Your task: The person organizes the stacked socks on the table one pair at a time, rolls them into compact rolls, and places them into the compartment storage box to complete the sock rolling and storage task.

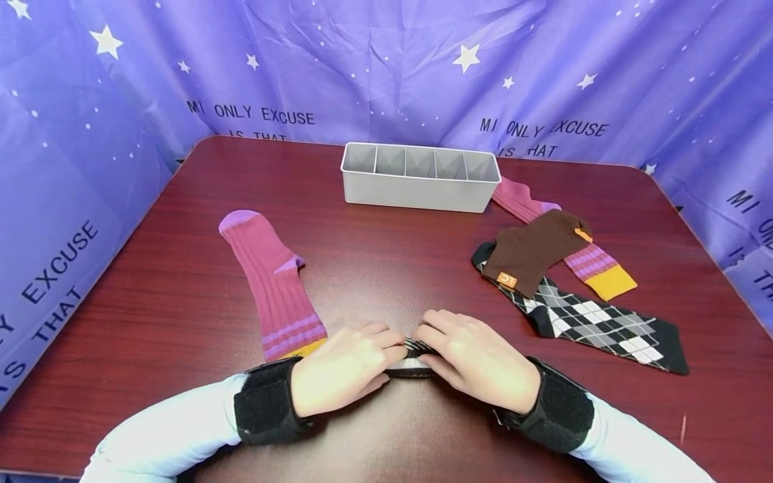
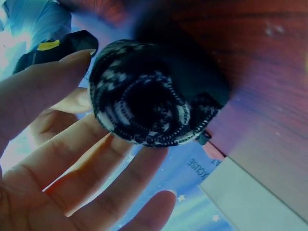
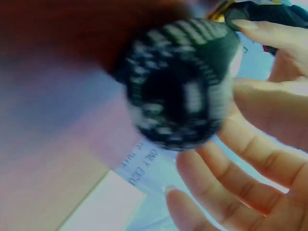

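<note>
A rolled-up black, white and grey patterned sock (image 1: 412,364) is held near the front of the table between both hands. My left hand (image 1: 347,365) grips its left end, thumb on the near side and fingers over the far side. At the other end my right hand (image 1: 480,359) grips it the same way. The wrist views look into the spiral ends of the roll (image 2: 149,103), (image 3: 178,91). A pink sock (image 1: 266,275) with purple stripes lies flat to the left, its yellow cuff (image 1: 306,349) partly hidden behind my left hand.
A grey divided box (image 1: 417,191) with several compartments stands at the back. To the right, a brown sock pair (image 1: 534,248) overlaps a second pink sock (image 1: 516,201) and a flat argyle sock (image 1: 610,329). A purple starred curtain (image 1: 398,74) hangs behind the table.
</note>
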Demonstrator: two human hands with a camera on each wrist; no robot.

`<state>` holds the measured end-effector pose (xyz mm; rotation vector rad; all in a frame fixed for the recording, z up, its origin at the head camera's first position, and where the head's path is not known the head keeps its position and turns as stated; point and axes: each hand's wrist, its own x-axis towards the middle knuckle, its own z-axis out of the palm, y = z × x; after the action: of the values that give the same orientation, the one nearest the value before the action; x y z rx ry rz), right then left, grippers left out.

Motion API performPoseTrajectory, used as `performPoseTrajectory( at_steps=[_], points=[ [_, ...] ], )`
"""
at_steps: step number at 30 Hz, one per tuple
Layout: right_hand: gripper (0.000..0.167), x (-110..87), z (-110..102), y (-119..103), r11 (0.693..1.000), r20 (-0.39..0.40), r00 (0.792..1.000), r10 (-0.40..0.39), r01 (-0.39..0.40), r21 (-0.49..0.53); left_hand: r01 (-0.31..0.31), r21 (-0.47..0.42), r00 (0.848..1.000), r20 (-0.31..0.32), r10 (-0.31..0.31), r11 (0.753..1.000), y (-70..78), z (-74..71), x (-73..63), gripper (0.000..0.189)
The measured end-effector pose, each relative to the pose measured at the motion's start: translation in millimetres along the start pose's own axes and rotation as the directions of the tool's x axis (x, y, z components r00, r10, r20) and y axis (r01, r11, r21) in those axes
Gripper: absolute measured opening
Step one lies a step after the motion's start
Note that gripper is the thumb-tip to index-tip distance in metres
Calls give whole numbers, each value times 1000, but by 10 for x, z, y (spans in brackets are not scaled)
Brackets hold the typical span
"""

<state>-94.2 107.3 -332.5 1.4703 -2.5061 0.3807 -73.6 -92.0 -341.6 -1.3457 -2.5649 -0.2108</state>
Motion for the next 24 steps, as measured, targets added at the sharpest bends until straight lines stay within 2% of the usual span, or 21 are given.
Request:
performPoseTrajectory(
  at_steps=[4, 8, 13, 17, 24],
  points=[
    [23, 20, -28, -66, 999, -25, 999, -47, 47, -5, 30, -89, 999, 35, -27, 996, -75, 9, 28, 25],
    [30, 31, 9, -140, 995, -2, 998, -59, 58, -77, 84, -171, 994, 88, -69, 982, -158, 27, 75, 21],
    [37, 80, 93, -191, 985, 12, 1000, -12, 14, -170, 139, -202, 983, 148, -110, 969, -251, 57, 130, 15],
    [35, 142, 163, -212, 973, 14, 1000, 24, -20, -231, 167, -237, 979, 155, -133, 957, -302, 70, 143, 14],
    [38, 221, 234, -174, 941, 32, 997, 64, -50, -335, 237, -297, 967, 166, -194, 925, -352, 59, 170, 24]
  ],
)
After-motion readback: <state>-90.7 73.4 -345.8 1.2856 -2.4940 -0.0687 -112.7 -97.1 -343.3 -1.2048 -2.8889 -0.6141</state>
